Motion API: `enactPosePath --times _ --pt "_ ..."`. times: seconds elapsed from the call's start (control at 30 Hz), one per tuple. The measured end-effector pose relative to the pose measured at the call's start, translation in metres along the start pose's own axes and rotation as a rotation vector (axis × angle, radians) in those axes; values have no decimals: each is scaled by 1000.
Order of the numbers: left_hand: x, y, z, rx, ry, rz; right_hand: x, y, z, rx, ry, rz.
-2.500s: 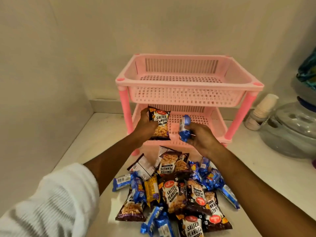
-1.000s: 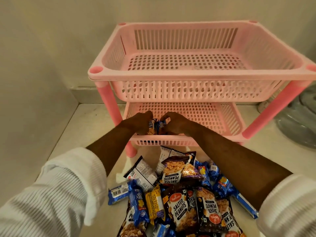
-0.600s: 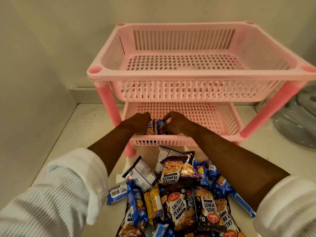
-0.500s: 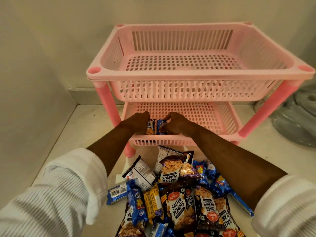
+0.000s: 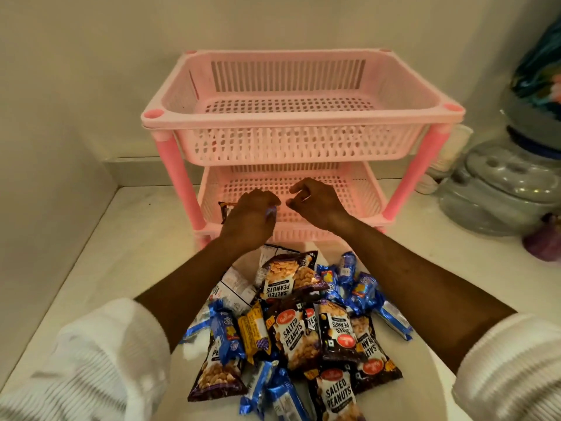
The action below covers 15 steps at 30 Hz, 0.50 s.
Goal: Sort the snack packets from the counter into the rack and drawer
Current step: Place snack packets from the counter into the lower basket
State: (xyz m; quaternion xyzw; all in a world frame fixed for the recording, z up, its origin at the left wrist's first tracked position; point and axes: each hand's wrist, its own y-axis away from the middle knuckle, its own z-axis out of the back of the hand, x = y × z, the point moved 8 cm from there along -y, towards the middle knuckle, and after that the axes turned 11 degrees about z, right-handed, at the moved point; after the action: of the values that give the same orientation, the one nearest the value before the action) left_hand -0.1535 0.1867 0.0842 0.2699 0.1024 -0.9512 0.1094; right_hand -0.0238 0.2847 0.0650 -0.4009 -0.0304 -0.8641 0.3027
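A person's two bare hands reach into the lower tray (image 5: pixel 358 189) of a pink two-tier rack (image 5: pixel 300 117) on a white counter (image 5: pixel 130 256). The left hand (image 5: pixel 247 218) curls its fingers around a small blue packet (image 5: pixel 271 214), its long axis roughly upright. Left of that hand a dark peanut packet (image 5: pixel 225 209) lies in the tray's front-left corner, mostly hidden. The right hand (image 5: pixel 314 203) hovers beside it, fingers loosely bent, holding nothing. The upper tray (image 5: pixel 291 138) shows only its perforated floor. A pile of peanut and blue packets (image 5: pixel 299 326) lies on the counter before the rack.

Snack packets (image 5: pixel 299 326) heaped before pink rack (image 5: pixel 300 123)
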Motion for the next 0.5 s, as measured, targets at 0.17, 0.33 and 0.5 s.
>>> enactPosePath --times 0.17,0.33,0.5 --pt "-21 50 -28 56 44 -97 -6 72 44 -211 -3 161" --pt "9 86 -51 30 29 52 -54 129 34 -142 77 28" --pt "30 104 -76 164 216 172 -106 160 7 41 429 -166"
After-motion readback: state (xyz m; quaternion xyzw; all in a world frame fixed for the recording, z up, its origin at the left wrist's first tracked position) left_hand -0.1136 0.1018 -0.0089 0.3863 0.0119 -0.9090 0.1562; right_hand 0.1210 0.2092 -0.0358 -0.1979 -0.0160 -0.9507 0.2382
